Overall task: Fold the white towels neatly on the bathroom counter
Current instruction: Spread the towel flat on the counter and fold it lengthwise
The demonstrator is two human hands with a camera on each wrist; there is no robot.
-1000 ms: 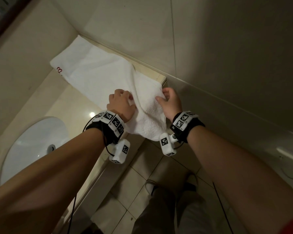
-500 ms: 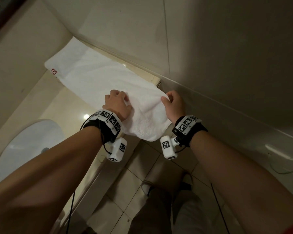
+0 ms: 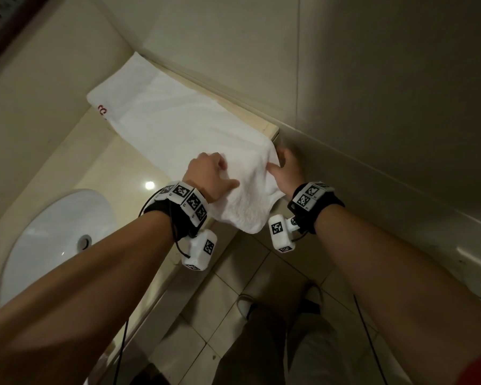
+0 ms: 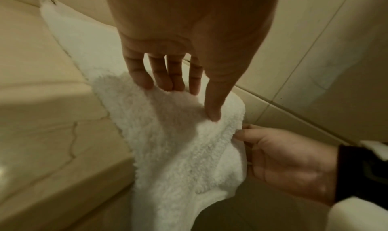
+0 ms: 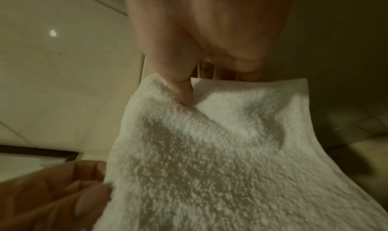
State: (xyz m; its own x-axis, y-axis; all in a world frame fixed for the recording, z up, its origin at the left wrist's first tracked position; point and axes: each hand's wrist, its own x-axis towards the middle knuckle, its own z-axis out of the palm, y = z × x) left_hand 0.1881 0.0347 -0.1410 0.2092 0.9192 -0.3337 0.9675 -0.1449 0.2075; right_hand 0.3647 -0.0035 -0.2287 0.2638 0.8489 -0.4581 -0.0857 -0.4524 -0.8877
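Observation:
A long white towel lies along the beige counter against the wall, and its near end hangs over the counter's end. My left hand grips the towel's left edge at that end, with the thumb pressed on the terry. My right hand pinches the right edge close to the wall, thumb on top and the other fingers under the cloth. The towel is stretched fairly flat between the two hands. A red logo marks its far end.
A white sink basin is set into the counter at the left. The tiled wall runs close along the towel's right side. Below the counter's end are floor tiles and my legs and shoes.
My right hand has moved right toward the wall, pulling the towel's edge outward. The raised fold between the hands has flattened. The left hand keeps its grip in about the same place.

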